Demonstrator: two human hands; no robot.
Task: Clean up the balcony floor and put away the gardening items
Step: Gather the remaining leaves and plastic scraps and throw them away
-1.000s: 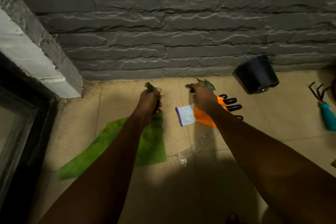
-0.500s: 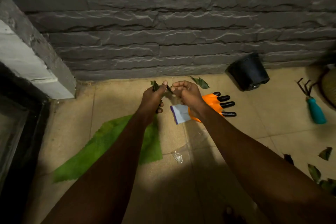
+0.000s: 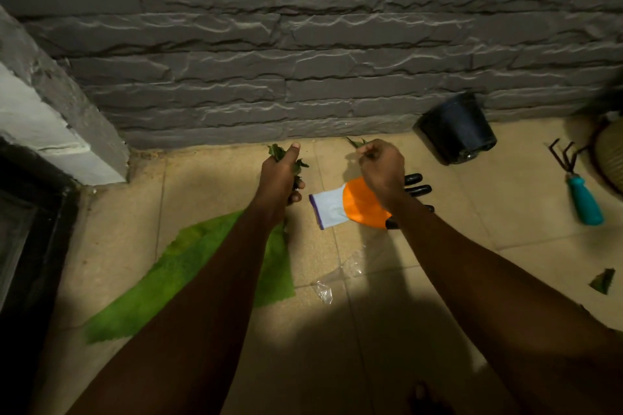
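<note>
Looking down at the orange glove (image 3: pixel 357 204) on the floor (image 3: pixel 505 195): left hand (image 3: pixel 279 175), just left of the glove, has its fingers wrapped round a bunch of leaves (image 3: pixel 277 152). Right hand (image 3: pixel 382 167), over the glove, pinches one leaf (image 3: pixel 357 142). Black pot (image 3: pixel 456 128) and hand rake (image 3: pixel 580 192) sit off to the glove's right.

Lighting, my feed: dim, warm cast. Brightest patch mid floor (image 3: pixel 472 229); broad soft shadow (image 3: pixel 337 347) over btm tiles. Wall (image 3: pixel 303 44) ridges catch thin highlights. Door frame (image 3: pixel 37 212) at left nr black. Forearms (image 3: pixel 209 296) underexposed. Wide-angle bend at edges; rt edge soft.
</note>
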